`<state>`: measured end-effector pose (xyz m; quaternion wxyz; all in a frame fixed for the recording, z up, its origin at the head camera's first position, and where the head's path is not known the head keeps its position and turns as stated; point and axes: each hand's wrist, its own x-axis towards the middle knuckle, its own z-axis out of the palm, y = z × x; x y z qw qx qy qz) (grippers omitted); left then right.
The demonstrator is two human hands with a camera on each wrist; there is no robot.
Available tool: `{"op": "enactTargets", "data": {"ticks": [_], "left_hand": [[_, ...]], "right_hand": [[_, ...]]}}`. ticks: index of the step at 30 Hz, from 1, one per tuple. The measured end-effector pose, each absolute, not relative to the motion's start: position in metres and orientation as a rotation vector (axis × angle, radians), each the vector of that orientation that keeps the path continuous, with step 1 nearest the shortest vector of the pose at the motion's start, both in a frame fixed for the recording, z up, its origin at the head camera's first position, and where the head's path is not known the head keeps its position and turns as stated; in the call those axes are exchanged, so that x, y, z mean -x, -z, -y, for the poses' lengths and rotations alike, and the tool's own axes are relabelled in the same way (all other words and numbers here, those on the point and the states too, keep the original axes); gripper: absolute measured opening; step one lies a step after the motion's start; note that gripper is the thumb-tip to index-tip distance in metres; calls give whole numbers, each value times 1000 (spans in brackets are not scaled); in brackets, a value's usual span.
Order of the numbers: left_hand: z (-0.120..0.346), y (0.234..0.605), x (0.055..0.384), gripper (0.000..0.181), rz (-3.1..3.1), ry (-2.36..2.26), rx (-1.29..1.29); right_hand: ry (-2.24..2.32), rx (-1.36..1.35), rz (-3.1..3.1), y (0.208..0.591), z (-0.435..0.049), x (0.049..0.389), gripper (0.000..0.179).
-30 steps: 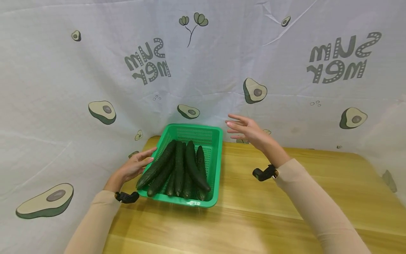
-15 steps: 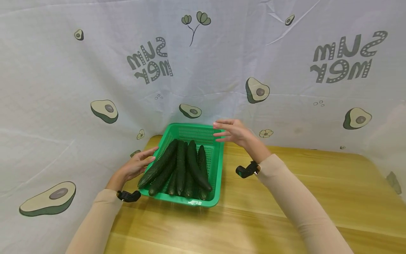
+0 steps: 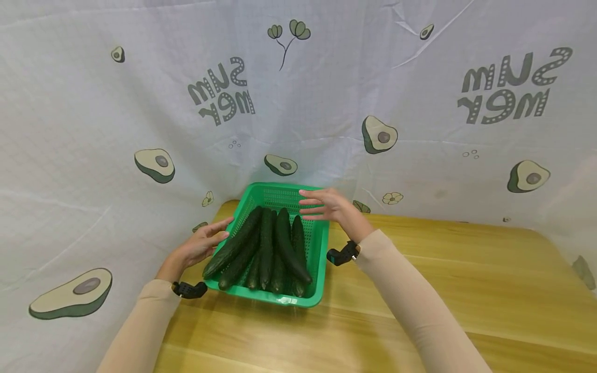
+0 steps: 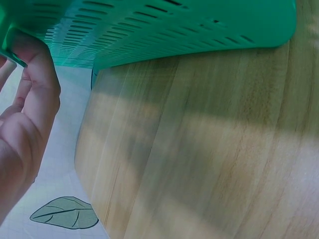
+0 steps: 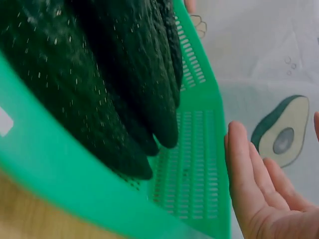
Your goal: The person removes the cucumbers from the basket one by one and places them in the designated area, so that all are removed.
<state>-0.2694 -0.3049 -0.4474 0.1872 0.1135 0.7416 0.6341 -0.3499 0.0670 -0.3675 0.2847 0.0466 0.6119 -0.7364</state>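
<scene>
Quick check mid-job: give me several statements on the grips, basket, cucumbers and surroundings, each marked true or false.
1. The cucumbers lie in the green basket. True.
2. The left grip is at the basket's left rim. True.
3. The right grip is holding a cucumber. False: it holds nothing.
4. The table is bright blue. False: it is yellow-brown with a wood grain.
5. The cloth behind carries avocado prints. True.
</scene>
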Motion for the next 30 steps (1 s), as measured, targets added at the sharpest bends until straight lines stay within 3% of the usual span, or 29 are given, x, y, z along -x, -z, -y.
{"op": "enactTargets", "data": {"ticks": [30], "left_hand": [[306, 447, 269, 59, -2077, -1784, -313]], "right_hand": [[1690, -201, -1710, 402, -29, 344, 64]]}}
